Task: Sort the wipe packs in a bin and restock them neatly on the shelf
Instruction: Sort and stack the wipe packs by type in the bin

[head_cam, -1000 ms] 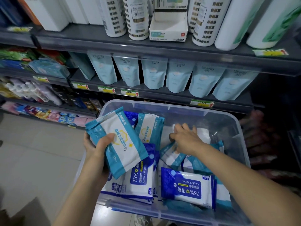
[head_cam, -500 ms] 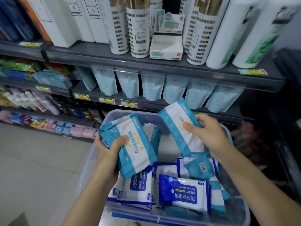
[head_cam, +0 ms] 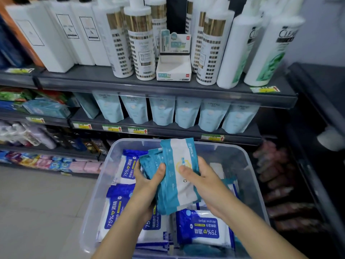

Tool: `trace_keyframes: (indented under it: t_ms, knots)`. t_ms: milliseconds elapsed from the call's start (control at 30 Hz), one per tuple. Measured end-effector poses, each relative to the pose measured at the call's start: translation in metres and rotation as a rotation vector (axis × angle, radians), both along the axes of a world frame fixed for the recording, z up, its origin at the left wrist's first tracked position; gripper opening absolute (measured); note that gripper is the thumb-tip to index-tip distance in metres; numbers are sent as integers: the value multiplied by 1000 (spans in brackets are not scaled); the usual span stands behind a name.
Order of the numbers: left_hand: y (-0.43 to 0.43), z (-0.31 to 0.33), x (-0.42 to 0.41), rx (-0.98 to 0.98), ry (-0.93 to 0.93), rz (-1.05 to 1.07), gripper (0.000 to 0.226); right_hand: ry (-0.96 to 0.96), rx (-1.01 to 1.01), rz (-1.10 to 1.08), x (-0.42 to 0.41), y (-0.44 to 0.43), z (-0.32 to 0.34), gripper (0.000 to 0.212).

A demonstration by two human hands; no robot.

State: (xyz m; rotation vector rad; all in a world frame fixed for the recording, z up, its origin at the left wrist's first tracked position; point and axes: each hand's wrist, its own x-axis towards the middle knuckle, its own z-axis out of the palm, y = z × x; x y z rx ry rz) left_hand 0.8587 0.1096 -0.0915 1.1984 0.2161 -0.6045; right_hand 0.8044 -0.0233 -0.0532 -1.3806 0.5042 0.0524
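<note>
teal-and-white wipe packs (head_cam: 175, 176), stacked, slightly fanned.

A shop aisle: dark shelves (head_cam: 168, 90) carry price tags (head_cam: 137, 130), rows of shampoo bottles (head_cam: 141, 45) and refill pouches (head_cam: 162, 111).

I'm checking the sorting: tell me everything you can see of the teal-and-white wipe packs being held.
The teal-and-white wipe packs are flat, soft glossy-film pouches, white-centred with teal edges and a yellow emblem. Several are gathered into one tilted stack above the clear plastic bin. The left hand grips its left side, the right hand its right.
</note>
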Motion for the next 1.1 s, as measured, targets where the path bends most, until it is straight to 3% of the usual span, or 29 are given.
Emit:
trace_keyframes:
  t_ms: [300, 533, 733, 933, 1100]
  knots:
    - [-10, 4, 0, 182, -1, -68, 125, 110, 180, 2, -6, -14, 0, 24]
    - [-1, 7, 1, 224, 61, -149, 102, 155, 396, -34, -6, -19, -3, 34]
    - [-15, 14, -9, 324, -109, -176, 86, 137, 388, 16, -6, -15, 1, 42]
    - [-46, 5, -25, 296, -77, -285, 77, 182, 306, 18, -19, -43, -1, 51]
    - [-60, -1, -30, 250, -94, -314, 71, 200, 351, -27, -26, -52, -8, 51]
